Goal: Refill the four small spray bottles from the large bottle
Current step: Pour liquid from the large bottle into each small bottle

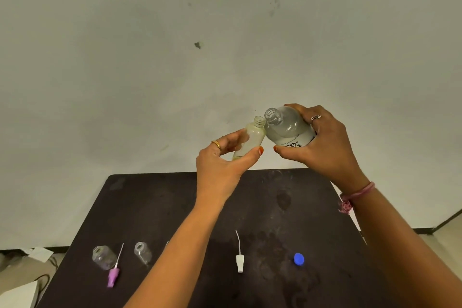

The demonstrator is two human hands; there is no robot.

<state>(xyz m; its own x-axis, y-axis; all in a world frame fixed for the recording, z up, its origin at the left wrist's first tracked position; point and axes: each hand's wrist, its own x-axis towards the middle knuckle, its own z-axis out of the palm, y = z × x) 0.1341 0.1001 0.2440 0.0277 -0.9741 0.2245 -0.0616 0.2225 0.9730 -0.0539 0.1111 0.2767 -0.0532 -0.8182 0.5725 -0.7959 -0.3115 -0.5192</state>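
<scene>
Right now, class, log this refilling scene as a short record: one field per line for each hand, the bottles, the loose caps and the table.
left hand: holds small bottle, uncapped, tilted
right hand: holds large bottle, uncapped, tilted toward the small one
liquid: a little in the small bottle's base
on table: two clear empty bottles, both open
loose parts: purple sprayer, white sprayer, blue cap
fourth small bottle: not visible
</scene>
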